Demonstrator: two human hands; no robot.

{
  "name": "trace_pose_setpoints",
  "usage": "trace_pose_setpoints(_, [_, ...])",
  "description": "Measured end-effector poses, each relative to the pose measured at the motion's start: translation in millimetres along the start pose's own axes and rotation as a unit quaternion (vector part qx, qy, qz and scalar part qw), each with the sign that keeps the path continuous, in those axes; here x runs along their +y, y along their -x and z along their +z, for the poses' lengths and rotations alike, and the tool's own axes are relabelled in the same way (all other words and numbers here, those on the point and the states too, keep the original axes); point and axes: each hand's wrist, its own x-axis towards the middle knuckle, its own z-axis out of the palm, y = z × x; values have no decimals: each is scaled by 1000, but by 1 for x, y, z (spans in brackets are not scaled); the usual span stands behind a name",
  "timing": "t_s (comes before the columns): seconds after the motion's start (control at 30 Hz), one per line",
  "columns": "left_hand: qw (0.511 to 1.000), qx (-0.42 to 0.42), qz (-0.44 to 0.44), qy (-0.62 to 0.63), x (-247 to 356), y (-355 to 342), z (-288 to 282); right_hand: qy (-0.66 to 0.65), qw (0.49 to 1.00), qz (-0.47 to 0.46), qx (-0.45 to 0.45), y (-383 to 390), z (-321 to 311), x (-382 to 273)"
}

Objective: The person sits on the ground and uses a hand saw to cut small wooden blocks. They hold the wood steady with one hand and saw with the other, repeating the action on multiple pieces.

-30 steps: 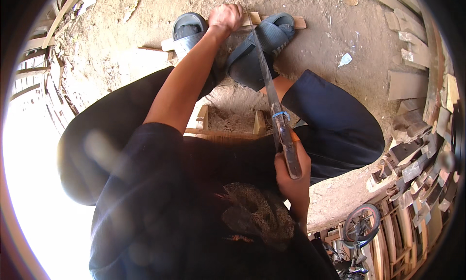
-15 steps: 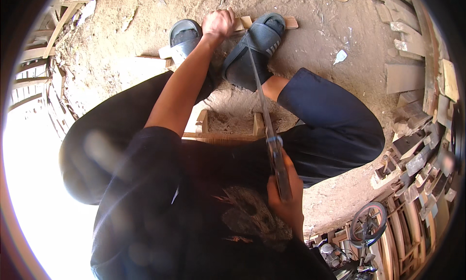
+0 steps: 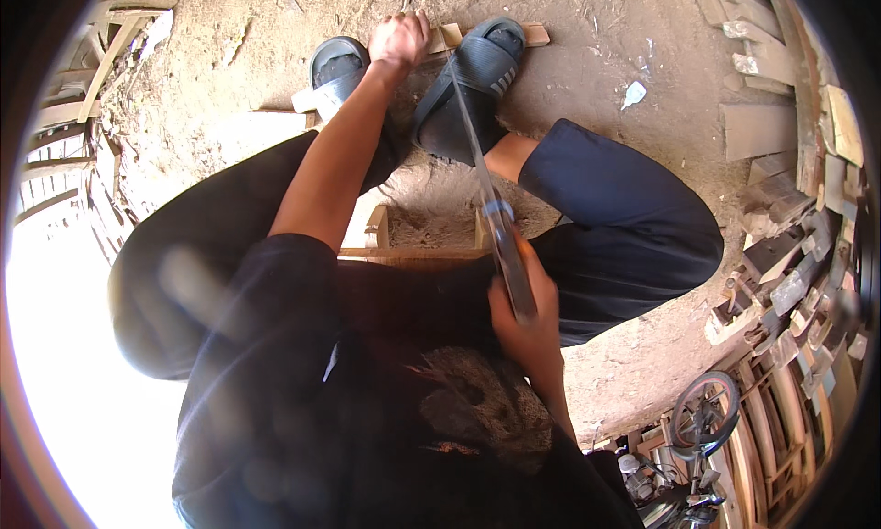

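My right hand (image 3: pixel 529 313) is wrapped round the dark straight handle of a handsaw (image 3: pixel 473 136), which has a blue band where the handle meets the blade. The long thin blade, seen nearly edge-on, runs away from me to a narrow strip of wood (image 3: pixel 447 38) on the ground. My left hand (image 3: pixel 400 41) is closed over the left part of that strip, between my feet. My right foot, in a dark slide sandal (image 3: pixel 500 59), rests on the strip just right of the blade. The blade's far end is hard to make out.
My left sandal (image 3: pixel 338 66) stands beside a pale wood piece (image 3: pixel 280 122). A wooden frame (image 3: pixel 413 256) lies below my lap. Scrap wood (image 3: pixel 762 130) is piled along the right, with a motorbike (image 3: pixel 656 492) and a bicycle wheel (image 3: pixel 705 414) at lower right. Slats (image 3: pixel 64 130) line the left.
My right hand has pushed the handsaw forward, so less blade shows between handle and wood. The left hand keeps its hold on the strip. The whole view has shifted slightly.
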Motion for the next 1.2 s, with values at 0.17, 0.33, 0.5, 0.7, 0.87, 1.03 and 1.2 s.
trace_pose_setpoints(0.17, [999,-9,-38,0,-10,0,8,-16,997,69,-20,26,-14,-19])
trace_pose_setpoints(0.33, [997,-59,23,-41,-4,-2,-2,14,999,33,-37,2,-17,-7])
trace_pose_setpoints(0.5, [997,-67,-18,-42,-14,-1,5,17,1000,-15,-12,12,-16,-5])
trace_pose_setpoints(0.7, [997,-61,-37,0,-22,-3,23,-24,985,157,-68,-7,-16,-16])
trace_pose_setpoints(0.87, [999,-33,-22,17,0,12,-1,31,999,1,-12,17,-13,1])
trace_pose_setpoints(1.03, [1000,3,-11,-27,-5,12,5,21,996,71,-49,8,-4,-10])
trace_pose_setpoints(1.2, [1000,-10,-9,-25,-5,15,13,75,997,8,-26,29,-1,-2])
